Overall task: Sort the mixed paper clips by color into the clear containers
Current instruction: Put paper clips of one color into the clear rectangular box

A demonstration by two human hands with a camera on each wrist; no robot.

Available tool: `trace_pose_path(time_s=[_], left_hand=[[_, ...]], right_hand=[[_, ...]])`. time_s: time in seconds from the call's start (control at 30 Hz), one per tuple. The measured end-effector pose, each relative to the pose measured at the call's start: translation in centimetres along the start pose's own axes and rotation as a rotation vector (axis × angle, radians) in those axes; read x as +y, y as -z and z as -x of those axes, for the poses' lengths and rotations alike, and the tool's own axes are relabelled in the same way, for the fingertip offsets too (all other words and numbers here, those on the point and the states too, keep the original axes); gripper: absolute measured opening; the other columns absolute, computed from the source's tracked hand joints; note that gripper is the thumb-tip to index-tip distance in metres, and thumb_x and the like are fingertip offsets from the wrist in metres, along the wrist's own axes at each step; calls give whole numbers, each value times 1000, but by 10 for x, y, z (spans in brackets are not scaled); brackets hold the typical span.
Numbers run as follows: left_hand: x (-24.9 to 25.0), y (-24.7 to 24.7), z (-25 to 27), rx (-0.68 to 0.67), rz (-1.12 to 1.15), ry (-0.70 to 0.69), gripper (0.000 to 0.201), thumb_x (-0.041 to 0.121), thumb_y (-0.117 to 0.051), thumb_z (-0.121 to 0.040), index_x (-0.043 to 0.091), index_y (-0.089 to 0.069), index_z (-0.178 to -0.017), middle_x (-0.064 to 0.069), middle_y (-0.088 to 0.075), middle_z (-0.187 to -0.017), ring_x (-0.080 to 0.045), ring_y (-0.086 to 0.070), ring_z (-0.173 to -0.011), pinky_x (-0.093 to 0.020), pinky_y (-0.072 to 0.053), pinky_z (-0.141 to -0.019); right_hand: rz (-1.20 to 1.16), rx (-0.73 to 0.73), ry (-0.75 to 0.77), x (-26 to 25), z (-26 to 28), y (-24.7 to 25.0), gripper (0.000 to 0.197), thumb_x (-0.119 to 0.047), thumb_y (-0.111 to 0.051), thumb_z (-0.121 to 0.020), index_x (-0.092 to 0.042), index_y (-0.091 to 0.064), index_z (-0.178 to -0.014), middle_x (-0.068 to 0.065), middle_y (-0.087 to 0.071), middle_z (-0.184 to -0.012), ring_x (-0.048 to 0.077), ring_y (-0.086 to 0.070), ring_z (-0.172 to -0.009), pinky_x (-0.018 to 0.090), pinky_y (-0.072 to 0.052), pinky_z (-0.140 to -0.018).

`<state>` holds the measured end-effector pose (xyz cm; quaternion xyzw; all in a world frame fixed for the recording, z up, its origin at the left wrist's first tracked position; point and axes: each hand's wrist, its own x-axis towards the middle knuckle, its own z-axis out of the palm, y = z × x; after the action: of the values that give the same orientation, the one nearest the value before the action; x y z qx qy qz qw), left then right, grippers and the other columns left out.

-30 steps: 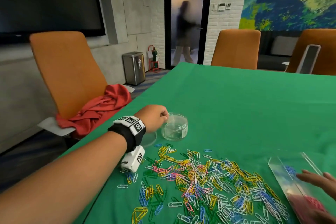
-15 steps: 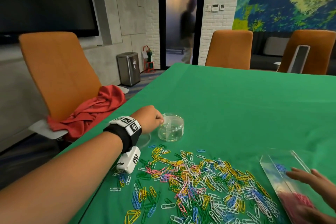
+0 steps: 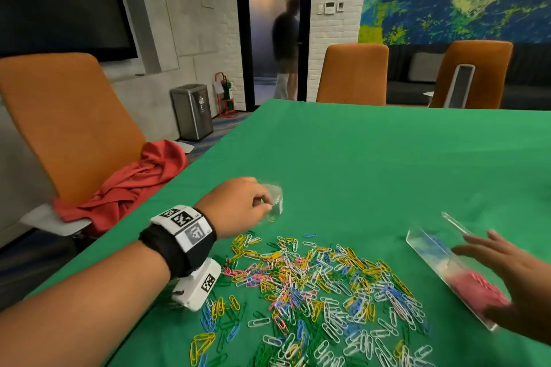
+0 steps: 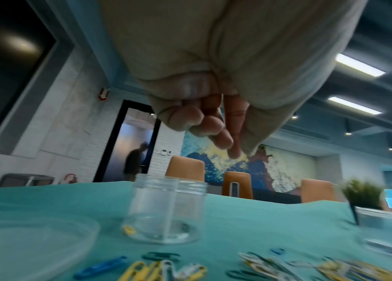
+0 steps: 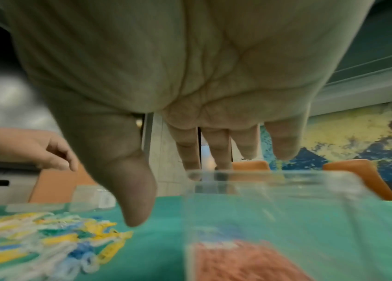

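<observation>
A loose pile of mixed paper clips (image 3: pixel 322 286) in yellow, white, blue, green and pink lies on the green tablecloth (image 3: pixel 372 164). Beyond its left end stands a round clear jar (image 3: pixel 275 202) (image 4: pixel 166 211). My left hand (image 3: pixel 264 205) (image 4: pixel 234 152) hangs just above the jar, fingers curled, thumb tip against forefinger; I see no clip between them. To the right lies a clear rectangular box (image 3: pixel 432 250) (image 5: pixel 274 218) with pink clips (image 3: pixel 477 289) at its near end and blue ones (image 3: pixel 429 243) at the far end. My right hand (image 3: pixel 483 277) (image 5: pixel 178 190) spreads straight fingers over it.
A flat clear lid (image 4: pixel 29 241) lies left of the jar. An orange chair (image 3: pixel 65 116) with a red cloth (image 3: pixel 134 185) stands off the table's left edge. Two more chairs (image 3: pixel 351 74) are at the far side. A small plant (image 4: pixel 363 192) is at the right. A person (image 3: pixel 286 45) stands in the doorway.
My left hand has shifted right, from beside the jar to over its mouth. My right hand has slid further over the clear box.
</observation>
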<state>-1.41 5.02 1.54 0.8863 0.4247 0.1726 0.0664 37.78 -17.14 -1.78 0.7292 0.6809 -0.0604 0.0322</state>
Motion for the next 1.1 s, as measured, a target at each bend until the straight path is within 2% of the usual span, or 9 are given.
trace_pose_path(time_s=[0.07,0.13,0.17,0.27,0.43,0.63,0.77,0.97,1.1], left_hand=[[18,-5,9,-88,-35,-55,12,32,-66,-90,27,-75,-96,11,-64,-87,-11,-61,-84,-30,-50,-82],[31,-15,14,-200,-55,-66,12,32,-65,-89,29,-74,-96,12,-68,-88,-8,-62,-84,-30,-52,-82],[35,-21,16,-247,-58,-63,13,32,-64,-89,30,-74,-97,12,-70,-91,-7,-63,-85,-31,-53,-83],[48,-35,18,-349,-72,-51,19,32,-63,-90,31,-73,-106,13,-72,-101,-7,-65,-90,-33,-55,-88],[61,-41,12,-387,-161,-15,28,38,-63,-92,31,-68,-119,10,-68,-117,-14,-64,-104,-38,-54,-94],[51,-39,11,-417,-284,179,20,15,-59,-86,21,-75,-97,-1,-74,-98,-22,-69,-89,-38,-59,-83],[50,-36,12,-409,-282,230,23,9,-59,-83,21,-75,-94,-2,-73,-95,-23,-68,-87,-39,-59,-83],[55,-42,9,-359,-209,131,32,16,-57,-86,32,-71,-110,1,-70,-108,-25,-66,-97,-30,-50,-77],[51,-42,11,-357,-304,163,16,19,-61,-85,22,-74,-95,-2,-71,-94,-26,-67,-87,-38,-58,-79]], right_hand=[[72,155,21,-30,0,20,68,-51,-72,-73,-56,-33,-129,-24,-16,-147,15,-14,-147,31,-8,-116],[-41,344,105,-68,2,34,46,-32,-76,-75,-43,-56,-114,-19,-44,-136,15,-45,-129,28,-31,-110],[-73,394,169,-83,0,37,36,-29,-73,-77,-40,-59,-108,-18,-53,-123,11,-52,-113,24,-38,-101],[-145,144,199,-107,-18,33,21,-21,-59,-90,-34,-62,-107,-17,-60,-105,3,-56,-93,18,-42,-83],[-116,-12,81,-115,-64,19,36,-10,-43,-92,-33,-63,-113,-4,-68,-111,15,-63,-98,25,-48,-83],[-130,-40,168,-155,-95,12,43,-6,-48,-86,-37,-65,-111,-7,-62,-108,17,-61,-96,30,-51,-82],[-112,-21,250,-191,-113,15,37,-9,-51,-89,-35,-67,-109,-4,-65,-111,20,-63,-98,31,-52,-84],[54,-85,229,-213,-131,19,26,-17,-53,-92,-17,-68,-113,8,-68,-107,30,-65,-101,29,-46,-73],[68,-88,201,-210,-132,21,25,-12,-54,-89,-17,-69,-108,5,-69,-106,28,-65,-98,29,-50,-77]])
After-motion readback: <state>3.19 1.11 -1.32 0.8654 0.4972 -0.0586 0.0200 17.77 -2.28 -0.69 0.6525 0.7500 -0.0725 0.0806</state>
